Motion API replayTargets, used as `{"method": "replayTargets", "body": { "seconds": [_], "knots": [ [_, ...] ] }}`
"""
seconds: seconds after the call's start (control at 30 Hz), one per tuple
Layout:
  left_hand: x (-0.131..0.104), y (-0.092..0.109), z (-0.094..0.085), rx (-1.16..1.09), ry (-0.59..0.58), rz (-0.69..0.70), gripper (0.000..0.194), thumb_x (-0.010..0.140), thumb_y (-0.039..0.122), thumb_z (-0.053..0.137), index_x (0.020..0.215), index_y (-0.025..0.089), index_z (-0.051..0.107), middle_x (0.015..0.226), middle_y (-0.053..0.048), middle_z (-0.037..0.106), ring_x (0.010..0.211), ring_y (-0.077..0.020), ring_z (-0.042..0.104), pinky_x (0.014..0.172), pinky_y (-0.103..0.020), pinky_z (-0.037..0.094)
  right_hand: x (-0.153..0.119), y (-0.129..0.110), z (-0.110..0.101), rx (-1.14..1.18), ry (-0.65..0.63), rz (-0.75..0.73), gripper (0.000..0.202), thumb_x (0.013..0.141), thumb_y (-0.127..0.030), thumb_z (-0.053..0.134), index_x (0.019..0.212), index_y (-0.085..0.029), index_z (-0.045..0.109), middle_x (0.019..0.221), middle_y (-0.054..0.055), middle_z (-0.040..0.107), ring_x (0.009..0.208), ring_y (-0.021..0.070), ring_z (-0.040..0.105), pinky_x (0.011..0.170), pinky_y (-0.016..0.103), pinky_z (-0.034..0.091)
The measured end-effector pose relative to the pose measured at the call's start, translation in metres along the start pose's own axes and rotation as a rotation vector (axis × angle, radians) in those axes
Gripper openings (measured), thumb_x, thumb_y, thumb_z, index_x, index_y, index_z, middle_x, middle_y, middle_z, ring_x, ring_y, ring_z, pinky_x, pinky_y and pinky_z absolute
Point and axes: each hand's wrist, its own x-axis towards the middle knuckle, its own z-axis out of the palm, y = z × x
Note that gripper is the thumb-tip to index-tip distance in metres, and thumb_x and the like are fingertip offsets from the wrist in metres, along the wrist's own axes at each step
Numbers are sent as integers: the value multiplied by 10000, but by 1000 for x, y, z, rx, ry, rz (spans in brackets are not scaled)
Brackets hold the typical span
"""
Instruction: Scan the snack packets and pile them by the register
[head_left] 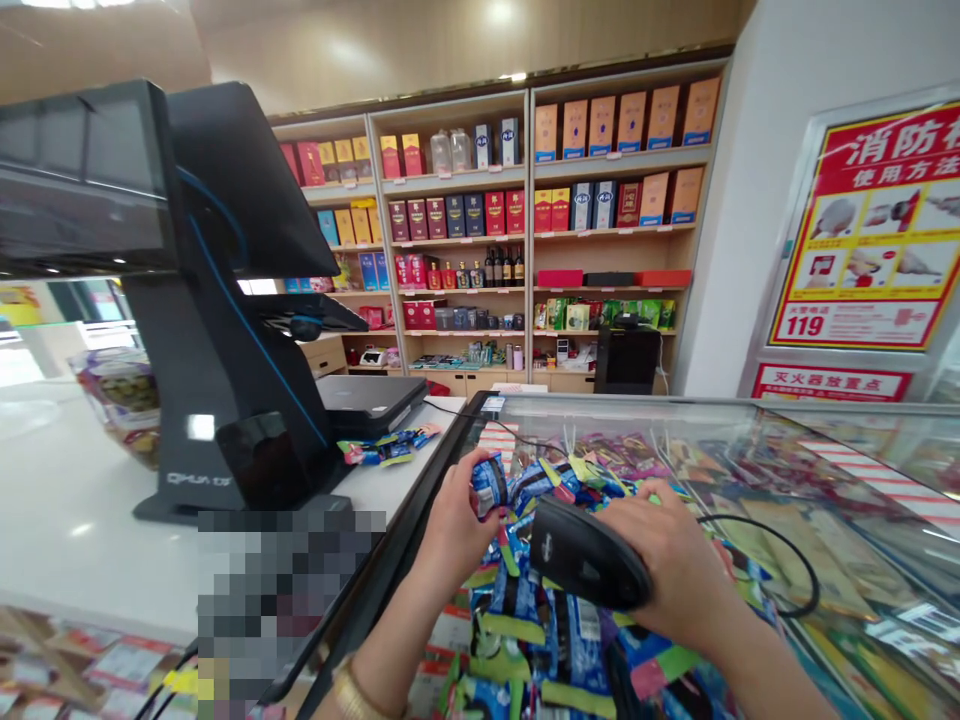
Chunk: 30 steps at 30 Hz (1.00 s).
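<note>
Our left hand (459, 515) pinches a small blue plastic-wrapped packet (491, 482) between thumb and fingers, and our right hand (667, 550) is wrapped round a black plastic handheld scanner (589, 555). Its rounded head points left, just beside the left hand, both over a heap of blue packets with green and pink ends (544, 620) that covers the near part of the glass-topped worktop (862, 520). We see the pinched packet at the heap's far left side, raised in the fingers. Black cable (814, 575) loops out right of the right hand. Gold-coloured bracelet (358, 692) on our left wrist. Under the glass we get more packaged goods, labels too small to read. To the left, a white worktop (60, 540) carries a black double-screen terminal with a blue trim line (247, 380), a flat dark grey device (371, 398) behind it and a small cluster of similar blue packets (390, 447) near its base. Clear container with dark contents (120, 400) stands behind the terminal's stand; pixelation hides the area in front. Beyond, we have wooden shelves (531, 200) of boxes and bottles, plus a red and yellow poster (874, 225) on the right wall.
</note>
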Motion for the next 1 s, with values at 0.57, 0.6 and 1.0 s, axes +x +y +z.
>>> {"method": "replayTargets", "body": {
  "seconds": [0.57,0.6,1.0],
  "knots": [
    [-2,2,-1,-7,5,-36,639,639,40,664,1226,231,501,905,17,553,599,-92,487,605,-239,457,-3,1,3,-7,-73,11,141,667,-176,516,781,-215,589,662,-16,623,620,133,507,705,319,242],
    [-1,0,-1,-10,8,-47,632,643,60,670,1227,230,501,903,16,557,604,-95,492,613,-242,459,-3,2,2,-11,-62,7,140,665,-172,513,778,-214,585,658,-18,620,615,131,505,705,319,241],
    [7,-41,5,380,-122,-306,412,817,461,554,1090,170,659,1174,-153,591,1119,-317,557,959,-430,406,-8,19,8,-92,-28,-70,95,707,-160,525,772,-211,573,644,-40,584,587,110,488,707,313,262]
  ]
}}
